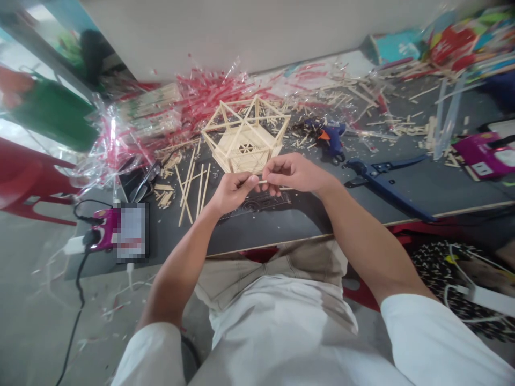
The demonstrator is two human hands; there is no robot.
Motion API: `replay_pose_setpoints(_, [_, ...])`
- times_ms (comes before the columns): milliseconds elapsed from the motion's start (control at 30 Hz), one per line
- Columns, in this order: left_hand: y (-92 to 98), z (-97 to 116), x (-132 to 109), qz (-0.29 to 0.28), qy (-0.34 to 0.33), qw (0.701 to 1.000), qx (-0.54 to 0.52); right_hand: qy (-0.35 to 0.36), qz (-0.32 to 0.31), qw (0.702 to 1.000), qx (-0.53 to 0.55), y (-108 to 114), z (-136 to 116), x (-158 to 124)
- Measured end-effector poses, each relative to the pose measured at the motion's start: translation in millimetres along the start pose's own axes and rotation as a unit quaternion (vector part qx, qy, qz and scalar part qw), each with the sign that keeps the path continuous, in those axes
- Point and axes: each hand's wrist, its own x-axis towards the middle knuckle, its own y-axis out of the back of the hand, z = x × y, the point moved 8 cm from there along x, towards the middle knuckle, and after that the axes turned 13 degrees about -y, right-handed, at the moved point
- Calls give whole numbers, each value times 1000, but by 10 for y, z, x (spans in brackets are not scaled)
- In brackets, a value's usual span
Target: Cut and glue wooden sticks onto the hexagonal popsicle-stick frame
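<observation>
Between my two hands, at the near side of the table, is a thin wooden stick (263, 182). My left hand (237, 188) pinches its left part between thumb and fingers. My right hand (290, 172) is closed on it close by, fingers curled, partly hiding it. Just beyond my hands stands a six-sided frame (246, 131) built of pale wooden sticks, with a patterned floor. Several loose sticks (189, 185) lie to the left of my left hand. A blue hot glue gun (333, 140) with an orange trigger lies beyond my right hand.
A blue hand cutter (382, 182) lies right of my right arm. Purple power strips (478, 155) sit at both ends. A phone (132, 233) rests on the left table corner. Plastic wrappers (209, 94) and stick scraps cover the back. A red stool (28, 177) stands left.
</observation>
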Motion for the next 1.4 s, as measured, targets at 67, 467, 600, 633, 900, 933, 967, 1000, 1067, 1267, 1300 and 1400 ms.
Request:
replay_pose_setpoints(67, [6,1,2,2,11,1000,1,-4,-5,1000,-3,1,16,10])
replay_pose_setpoints(467, [-4,-47,-2,7,26,1000,-3,6,18,999,-32,-3,68,47])
replay_pose_setpoints(600, [11,-43,5,16,21,1000,11,9,31,999,-34,33,47,35])
replay_pose_setpoints(633, [19,-48,5,17,23,999,16,12,36,999,-34,48,31,25])
replay_pose_setpoints(900, [29,-125,-20,16,36,996,84,-8,88,993,-72,122,17,6])
replay_pose_setpoints(933, [40,-121,-24,22,33,996,84,-15,98,992,-73,134,24,6])
replay_pose_setpoints(967, [60,-109,-27,29,28,996,83,-19,109,991,-72,151,24,2])
replay_pose_setpoints(1000, [93,-93,-30,34,24,995,88,-23,123,990,-70,173,19,-7])
replay_pose_setpoints(1067, [207,-49,-40,42,19,991,123,-32,152,986,-65,232,7,-30])
replay_pose_setpoints(1267, [705,-69,-119,44,41,982,179,-81,200,975,-61,359,70,-54])
replay_pose_setpoints(1300, [787,-107,-138,57,48,981,182,-84,208,972,-68,368,86,-50])
replay_pose_setpoints(1400, [903,-271,-193,88,72,978,177,-47,269,955,-115,407,59,-65])
